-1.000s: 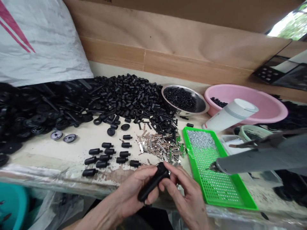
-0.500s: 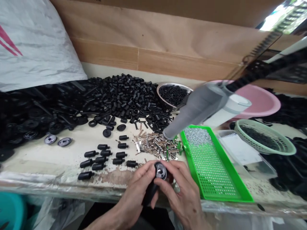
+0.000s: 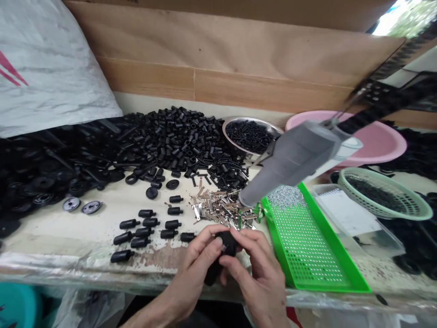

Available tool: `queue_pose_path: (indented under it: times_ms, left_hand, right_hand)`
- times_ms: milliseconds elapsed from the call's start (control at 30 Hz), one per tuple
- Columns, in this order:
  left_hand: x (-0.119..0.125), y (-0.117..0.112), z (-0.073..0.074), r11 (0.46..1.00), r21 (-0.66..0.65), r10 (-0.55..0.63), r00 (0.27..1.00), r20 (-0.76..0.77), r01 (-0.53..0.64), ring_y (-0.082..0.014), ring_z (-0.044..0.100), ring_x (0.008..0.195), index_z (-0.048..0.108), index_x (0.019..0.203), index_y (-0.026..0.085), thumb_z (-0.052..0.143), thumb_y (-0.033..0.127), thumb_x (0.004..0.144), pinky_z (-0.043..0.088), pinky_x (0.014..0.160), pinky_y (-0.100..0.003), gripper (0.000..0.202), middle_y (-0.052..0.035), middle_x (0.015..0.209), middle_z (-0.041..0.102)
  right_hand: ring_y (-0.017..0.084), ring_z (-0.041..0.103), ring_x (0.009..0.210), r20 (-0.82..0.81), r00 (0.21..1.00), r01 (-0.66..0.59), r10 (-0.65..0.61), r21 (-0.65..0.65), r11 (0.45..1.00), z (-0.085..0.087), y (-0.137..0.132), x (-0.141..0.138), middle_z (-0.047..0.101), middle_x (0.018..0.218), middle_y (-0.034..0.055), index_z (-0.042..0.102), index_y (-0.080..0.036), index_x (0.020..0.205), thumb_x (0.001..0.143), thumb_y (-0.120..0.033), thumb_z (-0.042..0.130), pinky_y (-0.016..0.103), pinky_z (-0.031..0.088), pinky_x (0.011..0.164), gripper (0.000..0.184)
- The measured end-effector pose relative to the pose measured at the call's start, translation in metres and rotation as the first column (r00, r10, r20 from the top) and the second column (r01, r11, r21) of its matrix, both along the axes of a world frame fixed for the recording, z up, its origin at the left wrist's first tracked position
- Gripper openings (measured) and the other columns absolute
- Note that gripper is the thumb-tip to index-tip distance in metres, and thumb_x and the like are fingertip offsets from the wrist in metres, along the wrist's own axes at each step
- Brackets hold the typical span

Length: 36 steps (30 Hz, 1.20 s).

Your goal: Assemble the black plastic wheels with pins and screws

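Observation:
Between my two hands, above the table's front edge, is a black plastic part with a round head (image 3: 229, 243). My left hand (image 3: 198, 264) is closed around it from the left, thumb pressed against the head. From the right, my right hand (image 3: 259, 266) pinches the head with thumb and fingers. A dark handle-like length reaches down below, partly hidden by the fingers. Small metal strips (image 3: 218, 207) lie in a pile just beyond the hands. Left of them stand loose groups of black cylinders with a thin tip (image 3: 140, 231).
A grey powered screwdriver (image 3: 290, 159) hangs slanting over the metal strips. On the right lie a green tray (image 3: 327, 255) with small screws, a pale green basket (image 3: 406, 212) and a pink basin (image 3: 389, 141). Heaped black tubes (image 3: 184, 136) and a steel bowl (image 3: 252, 152) stand behind.
The round head's grey inner face showed before; now a black surface shows there. My hands stay in nearly the same place. The screwdriver hangs slightly farther right in view.

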<state>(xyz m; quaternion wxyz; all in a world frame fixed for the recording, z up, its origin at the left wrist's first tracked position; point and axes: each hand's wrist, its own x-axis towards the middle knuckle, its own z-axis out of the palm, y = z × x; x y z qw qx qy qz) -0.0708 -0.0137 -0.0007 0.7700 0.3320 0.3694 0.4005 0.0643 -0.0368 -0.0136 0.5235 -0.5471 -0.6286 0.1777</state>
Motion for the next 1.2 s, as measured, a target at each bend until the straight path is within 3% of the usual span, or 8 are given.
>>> queue_pose_path:
  times_ms: [67, 133, 300, 500, 667, 867, 1033, 1200]
  left_hand:
    - [-0.003, 0.004, -0.001, 0.993, 0.106, -0.054, 0.996, 0.069, 0.046, -0.014, 0.058, 0.085, 0.062, 0.112, 0.022, 0.057, 0.033, 0.091, 0.046, 0.076, -0.024, 0.024, -0.0051, 0.099, 0.062]
    - [-0.007, 0.007, -0.003, 0.989, 0.133, -0.081, 0.989, 0.126, 0.064, -0.0165, 0.058, 0.096, 0.062, 0.112, 0.024, 0.057, 0.029, 0.092, 0.043, 0.085, -0.026, 0.021, -0.0051, 0.103, 0.063]
    - [-0.012, 0.008, -0.01, 0.996, 0.08, -0.061, 0.97, 0.237, 0.043, -0.0118, 0.055, 0.088, 0.065, 0.105, 0.025, 0.065, 0.028, 0.086, 0.04, 0.075, -0.018, 0.02, -0.0016, 0.096, 0.061]
    - [-0.016, 0.007, -0.008, 0.999, 0.016, -0.033, 0.959, 0.282, 0.03, -0.0095, 0.054, 0.075, 0.071, 0.094, 0.023, 0.075, 0.031, 0.077, 0.04, 0.068, -0.017, 0.019, -0.0002, 0.082, 0.062]
    - [-0.02, 0.007, -0.004, 1.0, 0.025, -0.018, 0.967, 0.254, 0.012, -0.0107, 0.056, 0.077, 0.073, 0.093, 0.023, 0.076, 0.028, 0.076, 0.042, 0.071, -0.018, 0.019, -0.0015, 0.085, 0.065]
    - [-0.017, 0.009, -0.003, 1.0, 0.005, 0.005, 0.972, 0.233, -0.006, -0.0109, 0.055, 0.077, 0.073, 0.092, 0.022, 0.077, 0.028, 0.075, 0.041, 0.07, -0.018, 0.019, -0.0015, 0.084, 0.064]
    - [-0.017, 0.009, -0.006, 0.998, 0.066, -0.026, 0.991, 0.128, 0.018, -0.0112, 0.054, 0.08, 0.07, 0.1, 0.022, 0.071, 0.031, 0.081, 0.041, 0.07, -0.018, 0.022, -0.0018, 0.088, 0.061]
    - [-0.012, 0.006, -0.003, 0.98, 0.107, -0.173, 0.983, 0.058, 0.166, -0.0136, 0.057, 0.074, 0.053, 0.127, 0.023, 0.061, 0.03, 0.088, 0.044, 0.06, -0.023, 0.04, -0.0055, 0.096, 0.061]
  right_hand:
    - [0.019, 0.065, 0.092, -0.086, 0.996, 0.005, -0.012, -0.083, 0.997, -0.001, -0.004, 0.001, 0.059, 0.107, 0.0076, 0.064, -0.024, 0.118, 0.087, -0.032, 0.064, 0.031, 0.059, 0.076, 0.033]
    - [0.019, 0.064, 0.096, -0.081, 0.996, 0.03, -0.039, -0.107, 0.994, -0.001, -0.009, 0.0, 0.057, 0.112, 0.0081, 0.061, -0.026, 0.123, 0.088, -0.032, 0.063, 0.032, 0.059, 0.079, 0.035]
    - [0.019, 0.061, 0.094, 0.021, 0.984, 0.179, -0.179, 0.013, 0.984, 0.006, -0.018, -0.016, 0.059, 0.107, 0.006, 0.064, -0.027, 0.115, 0.086, -0.025, 0.064, 0.032, 0.056, 0.079, 0.029]
    - [0.018, 0.062, 0.078, -0.035, 0.978, 0.206, -0.204, 0.11, 0.972, 0.017, -0.015, -0.035, 0.06, 0.088, 0.0039, 0.064, -0.023, 0.09, 0.08, -0.015, 0.067, 0.028, 0.053, 0.063, 0.013]
    - [0.016, 0.061, 0.073, -0.075, 0.967, 0.249, -0.242, 0.111, 0.962, 0.012, -0.014, -0.04, 0.059, 0.087, 0.003, 0.062, -0.023, 0.087, 0.08, -0.014, 0.066, 0.026, 0.051, 0.06, 0.012]
    - [0.017, 0.06, 0.081, -0.078, 0.979, 0.193, -0.186, 0.097, 0.976, 0.012, -0.014, -0.036, 0.059, 0.091, 0.0042, 0.063, -0.023, 0.094, 0.082, -0.016, 0.066, 0.028, 0.051, 0.068, 0.014]
    - [0.017, 0.059, 0.08, -0.212, 0.94, 0.263, -0.266, -0.043, 0.964, 0.008, -0.013, -0.037, 0.058, 0.087, 0.0035, 0.063, -0.023, 0.082, 0.082, -0.023, 0.066, 0.025, 0.051, 0.066, 0.002]
    - [0.009, 0.053, 0.052, -0.548, 0.808, 0.032, -0.217, -0.327, 0.944, 0.013, -0.011, -0.027, 0.051, 0.083, 0.0, 0.061, -0.021, 0.078, 0.087, -0.038, 0.059, 0.021, 0.046, 0.043, 0.02]
